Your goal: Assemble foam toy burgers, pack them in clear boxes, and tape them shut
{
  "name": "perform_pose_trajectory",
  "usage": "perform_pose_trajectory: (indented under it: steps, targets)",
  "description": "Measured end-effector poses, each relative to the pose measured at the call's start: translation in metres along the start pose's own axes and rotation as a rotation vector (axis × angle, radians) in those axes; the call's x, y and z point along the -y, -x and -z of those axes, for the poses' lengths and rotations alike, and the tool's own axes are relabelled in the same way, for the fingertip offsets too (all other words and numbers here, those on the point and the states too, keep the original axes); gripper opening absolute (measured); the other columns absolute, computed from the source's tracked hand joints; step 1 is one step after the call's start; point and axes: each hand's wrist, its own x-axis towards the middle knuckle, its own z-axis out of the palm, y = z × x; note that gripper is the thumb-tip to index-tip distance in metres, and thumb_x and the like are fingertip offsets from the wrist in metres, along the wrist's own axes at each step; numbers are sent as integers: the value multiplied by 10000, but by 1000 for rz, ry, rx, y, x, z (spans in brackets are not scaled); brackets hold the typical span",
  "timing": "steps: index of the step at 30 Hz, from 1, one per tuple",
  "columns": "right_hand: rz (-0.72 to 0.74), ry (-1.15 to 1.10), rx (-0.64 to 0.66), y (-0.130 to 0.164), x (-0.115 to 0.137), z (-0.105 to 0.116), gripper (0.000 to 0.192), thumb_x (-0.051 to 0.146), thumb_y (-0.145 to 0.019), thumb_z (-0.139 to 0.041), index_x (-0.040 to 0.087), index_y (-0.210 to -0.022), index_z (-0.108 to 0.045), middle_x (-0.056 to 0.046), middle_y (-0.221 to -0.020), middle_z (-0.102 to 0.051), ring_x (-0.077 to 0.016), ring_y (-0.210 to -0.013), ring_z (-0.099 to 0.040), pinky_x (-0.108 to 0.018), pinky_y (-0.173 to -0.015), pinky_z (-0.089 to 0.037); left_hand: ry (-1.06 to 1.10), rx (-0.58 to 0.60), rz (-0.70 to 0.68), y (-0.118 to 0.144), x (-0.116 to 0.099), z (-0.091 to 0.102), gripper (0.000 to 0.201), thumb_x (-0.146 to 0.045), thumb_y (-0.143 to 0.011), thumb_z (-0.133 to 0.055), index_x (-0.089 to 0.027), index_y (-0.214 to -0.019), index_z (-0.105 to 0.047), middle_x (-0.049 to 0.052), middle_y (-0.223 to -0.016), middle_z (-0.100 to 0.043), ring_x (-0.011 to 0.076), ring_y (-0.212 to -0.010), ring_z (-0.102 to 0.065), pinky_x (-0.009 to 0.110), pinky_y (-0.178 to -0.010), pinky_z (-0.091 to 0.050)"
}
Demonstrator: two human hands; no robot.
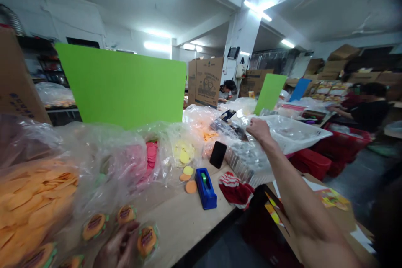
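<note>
Burger-like discs (147, 240), orange-topped with green edges (dark print marking their centres), are lying print-up in a loose cluster at lower left; clear plastic packaging (243, 158) is resting, glossy, farther right.

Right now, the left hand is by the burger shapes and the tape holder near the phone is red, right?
Not quite: the head view shows the tape holder is blue, not red. It is near the phone, and the left hand is by the burger shapes.
</note>
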Motion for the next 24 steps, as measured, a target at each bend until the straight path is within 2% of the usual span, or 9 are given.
perform_pose_trajectory:
  steps: [3,6,9,11,14,16,19,22,24]
  targets:
    - [135,-85,-208,24,45,24,251,145,-875,-416,115,-995,-635,-202,-1010,-660,-299,-971,-600,-364,-811,-412,179,144,-57,-22,-81,-18,497,-619,-760,-687,-212,-1046,-715,105,-1107,-747,302,-1054,-705,410,-918,-587]
    - [391,-388,-441,75,115,31,123,152,-861,-417,211,-821,-518,-116,-851,-598,-263,-847,-553,-355,-741,-398,555,279,-124,-50,-163,-39,684,-575,-734,-779,-193,-1270,-591,172,-1319,-646,298,-1247,-613,425,-1038,-508]
    - [600,-737,-408,134,183,23,155,181,-882,-430,250,-745,-406,-47,-746,-515,-226,-743,-503,-338,-680,-375,820,308,-130,-79,-209,-53,721,-629,-729,-780,-215,-1273,-554,166,-1351,-602,298,-1243,-598,416,-943,-538]
    - [653,-959,-293,162,214,14,177,240,-912,-438,253,-738,-404,-21,-719,-493,-206,-691,-478,-326,-646,-365,880,295,-178,-90,-215,-57,655,-645,-746,-763,-192,-1183,-584,148,-1301,-614,282,-1187,-612,374,-877,-551]
    - [592,-1247,-105,178,241,2,208,342,-926,-463,248,-742,-447,11,-683,-482,-180,-642,-452,-306,-613,-359,863,205,-238,-94,-202,-55,589,-592,-716,-815,-157,-1047,-596,112,-1158,-643,227,-1056,-639,316,-831,-547]
    - [538,-1376,-7,177,248,-3,230,393,-909,-501,243,-737,-465,25,-664,-473,-170,-638,-446,-293,-606,-358,853,183,-287,-93,-190,-52,566,-561,-712,-830,-162,-1027,-581,87,-1107,-643,197,-1005,-646,305,-849,-543]
    - [481,-1505,77,171,252,-5,263,428,-894,-539,236,-731,-464,29,-669,-469,-160,-643,-434,-279,-595,-348,831,271,-379,-91,-178,-45,603,-467,-710,-863,-200,-1147,-544,102,-1259,-603,200,-1077,-645,317,-923,-533]
    - [455,-1589,129,169,254,-6,286,454,-908,-542,234,-748,-452,30,-684,-465,-153,-632,-418,-268,-581,-341,759,314,-396,-91,-176,-37,666,-368,-684,-892,-207,-1200,-503,136,-1401,-521,228,-1148,-624,335,-925,-539]
    - [476,-1598,152,170,256,-7,301,472,-909,-546,235,-751,-448,31,-686,-460,-154,-634,-415,-265,-585,-349,696,304,-380,-93,-179,-33,675,-318,-676,-892,-193,-1208,-495,146,-1365,-546,226,-1108,-633,325,-870,-545]
